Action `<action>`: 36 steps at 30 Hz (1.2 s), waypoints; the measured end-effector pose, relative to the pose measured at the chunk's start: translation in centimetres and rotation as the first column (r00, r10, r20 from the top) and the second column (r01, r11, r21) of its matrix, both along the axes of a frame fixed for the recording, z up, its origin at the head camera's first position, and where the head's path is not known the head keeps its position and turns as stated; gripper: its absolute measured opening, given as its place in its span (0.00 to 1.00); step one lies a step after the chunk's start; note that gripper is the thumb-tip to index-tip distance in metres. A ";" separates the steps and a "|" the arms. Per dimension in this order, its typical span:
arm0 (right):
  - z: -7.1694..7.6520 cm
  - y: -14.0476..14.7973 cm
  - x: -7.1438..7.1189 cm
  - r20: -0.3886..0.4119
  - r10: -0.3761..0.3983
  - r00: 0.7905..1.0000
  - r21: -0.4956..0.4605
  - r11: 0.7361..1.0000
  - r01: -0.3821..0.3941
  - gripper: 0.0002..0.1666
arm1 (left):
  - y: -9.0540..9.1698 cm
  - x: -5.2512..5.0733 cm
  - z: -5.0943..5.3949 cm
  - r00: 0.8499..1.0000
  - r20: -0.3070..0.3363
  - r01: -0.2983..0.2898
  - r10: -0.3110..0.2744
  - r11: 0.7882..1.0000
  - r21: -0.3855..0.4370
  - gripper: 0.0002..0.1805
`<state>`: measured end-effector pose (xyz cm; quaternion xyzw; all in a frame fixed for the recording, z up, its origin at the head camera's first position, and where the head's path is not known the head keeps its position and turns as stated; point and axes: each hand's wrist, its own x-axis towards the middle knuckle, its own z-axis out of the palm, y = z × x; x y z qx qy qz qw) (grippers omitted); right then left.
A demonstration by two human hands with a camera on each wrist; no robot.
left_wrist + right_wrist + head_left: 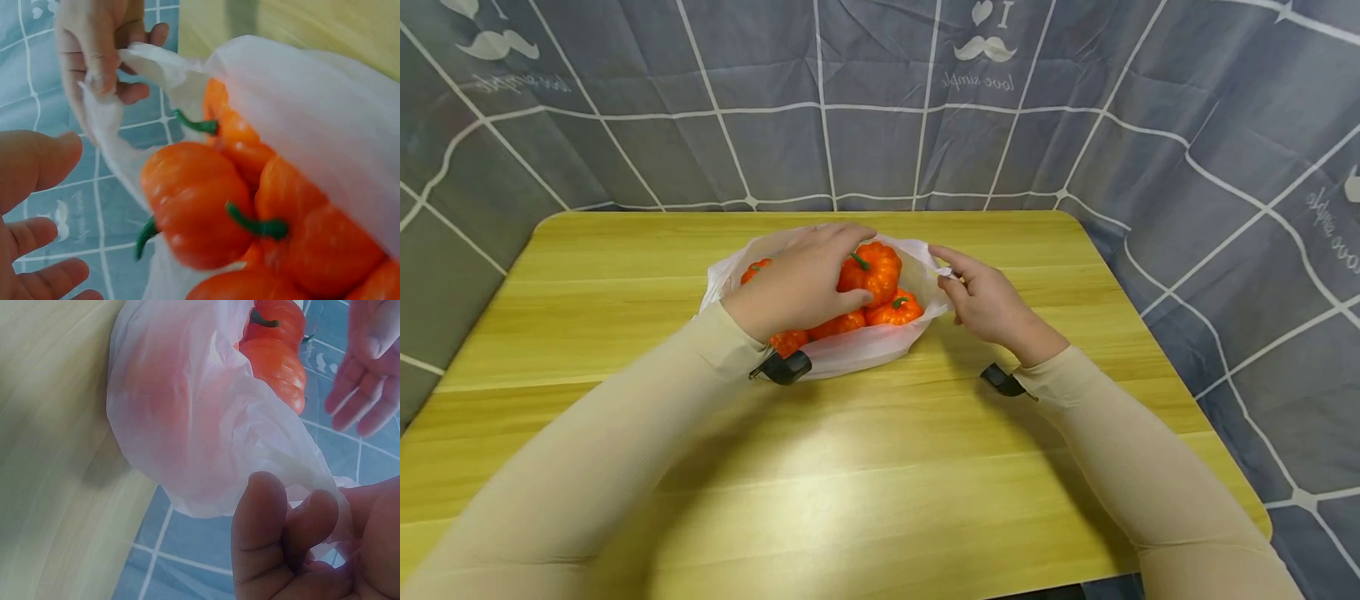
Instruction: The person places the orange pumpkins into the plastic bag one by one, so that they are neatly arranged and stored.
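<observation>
A white plastic bag (865, 348) lies on the table with its mouth spread, holding several small orange pumpkins (880, 265) with green stems. My right hand (992, 304) pinches the bag's right edge between thumb and fingers; the right wrist view shows the film drawn up to that hand (300, 544). Over the left part of the bag is my left hand (808, 279), its fingers spread above the pumpkins. In the left wrist view a gap separates the left hand (37, 212) from the nearest pumpkin (194, 203). Some pumpkins are partly hidden by the left hand and the film.
The yellow wood-grain table (850, 483) extends around the bag on all sides. Behind it and to both sides hangs a grey curtain (880, 150) with white grid lines. A small black wrist device (1000, 379) sits under the right sleeve cuff.
</observation>
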<state>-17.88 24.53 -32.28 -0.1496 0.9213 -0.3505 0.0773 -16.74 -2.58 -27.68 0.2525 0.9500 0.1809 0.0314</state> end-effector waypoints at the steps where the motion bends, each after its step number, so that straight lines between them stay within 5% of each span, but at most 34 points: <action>1: 0.0 0.1 0.0 -0.002 -0.001 1.000 0.000 1.000 0.001 0.31 | -0.3 0.2 0.3 1.000 -0.016 0.000 0.000 1.000 -0.009 0.44; 6: 0.1 0.3 0.2 -0.012 -0.001 1.000 -0.015 1.000 0.001 0.31 | -2.1 0.8 1.2 0.997 -0.077 -0.005 0.003 1.000 -0.025 0.42; 12: 0.3 0.3 0.6 -0.018 -0.001 1.000 -0.031 1.000 0.001 0.30 | -4.7 1.1 1.2 0.997 -0.080 -0.019 0.021 1.000 0.019 0.40; 21: 0.6 0.6 1.2 -0.036 -0.003 0.999 -0.046 0.999 0.001 0.28 | -9.4 1.6 1.2 0.989 -0.073 -0.124 0.128 0.991 0.058 0.39; 30: 1.0 2.0 1.4 -0.145 -0.012 0.989 -0.100 0.995 -0.003 0.27 | -14.6 1.8 -0.1 0.968 -0.084 -0.235 0.238 0.971 0.047 0.42; 36: 1.3 4.0 0.2 -0.205 -0.046 0.978 -0.039 0.998 0.039 0.28 | -18.5 1.3 -1.6 0.948 -0.070 -0.310 0.311 0.950 0.031 0.45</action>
